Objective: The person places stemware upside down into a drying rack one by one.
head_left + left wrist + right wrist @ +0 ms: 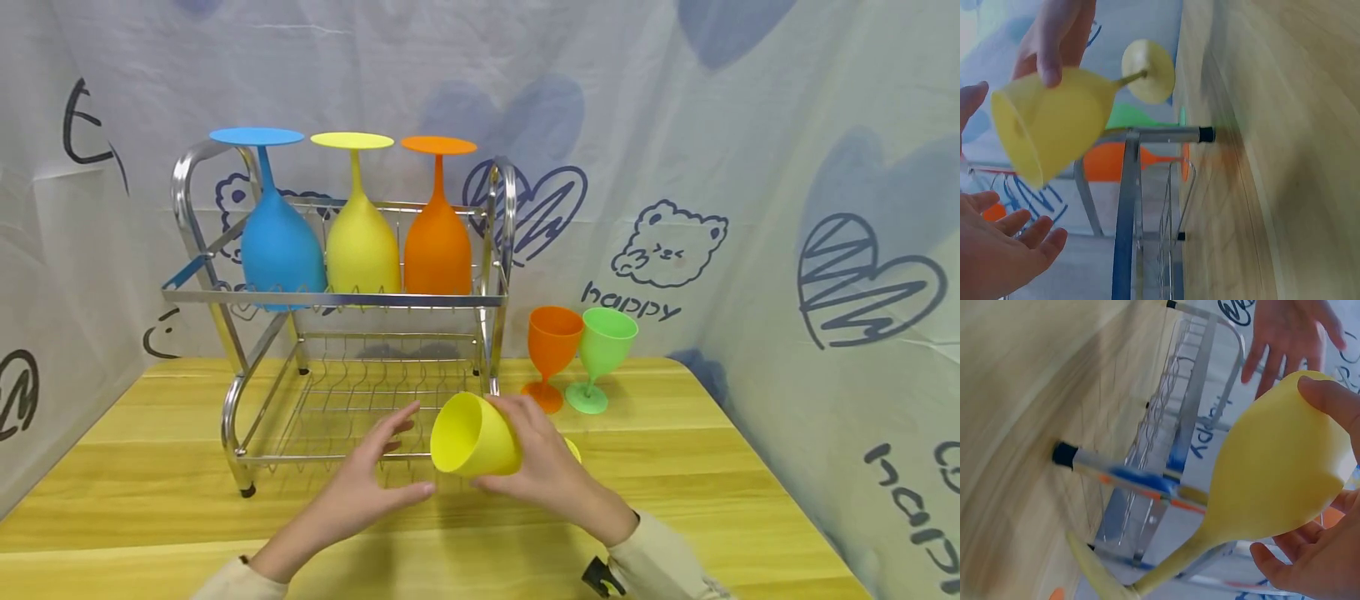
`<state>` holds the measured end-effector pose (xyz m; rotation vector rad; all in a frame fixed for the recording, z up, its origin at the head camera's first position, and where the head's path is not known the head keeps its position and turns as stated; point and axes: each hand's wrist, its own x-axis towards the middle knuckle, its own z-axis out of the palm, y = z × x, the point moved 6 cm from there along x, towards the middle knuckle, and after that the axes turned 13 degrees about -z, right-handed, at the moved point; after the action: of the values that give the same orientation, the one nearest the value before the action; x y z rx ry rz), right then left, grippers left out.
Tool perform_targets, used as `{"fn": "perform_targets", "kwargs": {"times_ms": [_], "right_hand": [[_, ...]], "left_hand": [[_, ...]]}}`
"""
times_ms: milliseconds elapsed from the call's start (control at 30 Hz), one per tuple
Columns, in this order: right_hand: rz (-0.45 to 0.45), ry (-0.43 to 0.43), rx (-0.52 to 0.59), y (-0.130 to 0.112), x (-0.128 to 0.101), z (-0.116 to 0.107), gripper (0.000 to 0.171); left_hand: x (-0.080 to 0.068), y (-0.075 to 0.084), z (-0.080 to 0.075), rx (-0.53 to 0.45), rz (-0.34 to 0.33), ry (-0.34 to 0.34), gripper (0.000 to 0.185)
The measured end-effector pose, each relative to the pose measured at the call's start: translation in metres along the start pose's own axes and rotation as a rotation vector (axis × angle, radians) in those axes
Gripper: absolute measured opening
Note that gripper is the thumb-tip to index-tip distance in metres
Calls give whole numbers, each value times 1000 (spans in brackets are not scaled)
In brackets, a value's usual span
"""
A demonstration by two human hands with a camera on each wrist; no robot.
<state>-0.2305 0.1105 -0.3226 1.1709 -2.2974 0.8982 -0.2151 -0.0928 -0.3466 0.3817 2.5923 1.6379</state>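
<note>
Lying sideways in the right hand's (542,462) grip, the yellow goblet (475,437) points its mouth at the spread, empty left hand (369,481).

A pale wooden plank table (135,500) stood enclosed by white fabric walls (750,100) printed with blue hearts, bears and "happy" lettering, evenly lit.
</note>
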Motion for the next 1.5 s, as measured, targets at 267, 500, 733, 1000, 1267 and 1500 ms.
{"fn": "perform_targets", "kwargs": {"times_ms": [267,500,733,1000,1267,1500], "right_hand": [[-163,-13,-137,-15,4,15,91],[-178,-35,-177,-18,2,20,91],[-170,-63,-204,-19,0,24,89],[-194,-81,-235,-23,1,24,89],[-292,58,-212,-35,2,7,86],[-406,312,42,-45,-9,-17,42]], "left_hand": [[4,7,12,23,67,2,91],[6,9,14,44,77,-5,92],[7,10,17,52,105,-32,86],[8,8,15,3,120,-51,76],[8,5,6,-149,70,34,75],[3,8,-9,-412,62,82,71]]}}
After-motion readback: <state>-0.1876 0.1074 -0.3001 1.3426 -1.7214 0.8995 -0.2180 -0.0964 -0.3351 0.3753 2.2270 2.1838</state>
